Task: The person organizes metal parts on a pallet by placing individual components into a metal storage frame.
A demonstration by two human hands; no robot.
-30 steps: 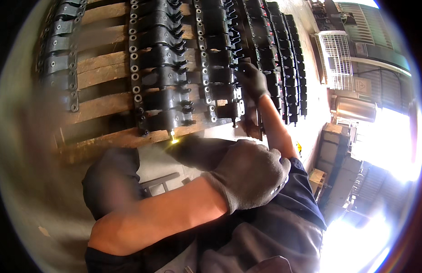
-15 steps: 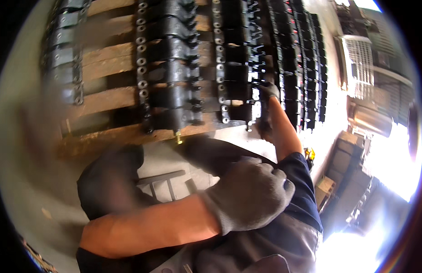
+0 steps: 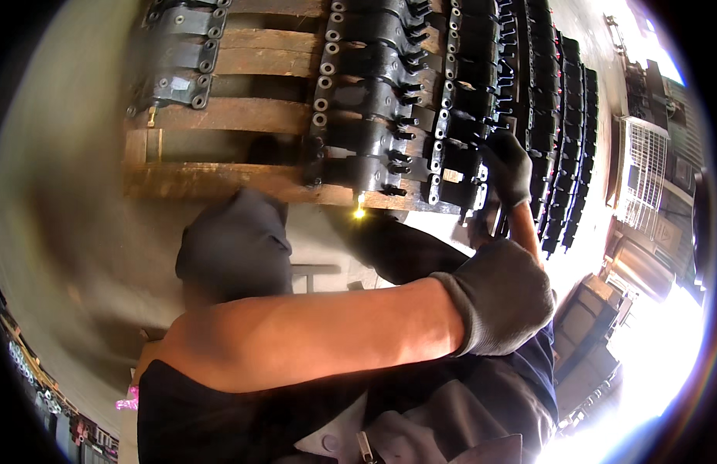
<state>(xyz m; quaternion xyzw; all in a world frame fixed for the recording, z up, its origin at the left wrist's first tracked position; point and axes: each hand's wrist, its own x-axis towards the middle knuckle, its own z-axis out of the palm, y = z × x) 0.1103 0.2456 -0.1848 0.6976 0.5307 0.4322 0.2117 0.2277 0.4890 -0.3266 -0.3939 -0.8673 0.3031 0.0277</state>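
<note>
My right hand (image 3: 512, 167), in a dark grey glove, reaches to a row of black metal brackets (image 3: 463, 158). Its fingers are bent in against the row's right side; whatever they pinch there is too dark to make out. My left hand (image 3: 504, 300), also gloved in grey, crosses in front of my body and overlaps my right forearm from this view. The back of that glove faces up, and its fingers are hidden beneath it. Left of my right hand stands another row of black brackets (image 3: 366, 97) with short pins along one side.
The rows lie on a wooden pallet (image 3: 258, 116), its front edge close to my knees. A brass-coloured fitting (image 3: 359, 207) sticks out past that edge. More brackets (image 3: 177, 54) lie far left. A wire rack (image 3: 645, 166) and a metal cylinder (image 3: 641, 267) stand at right.
The view has shifted, so the pallet and brackets sit farther right and higher. My left hand appears farther right, now overlapping my right forearm. My right hand stays by the same row.
</note>
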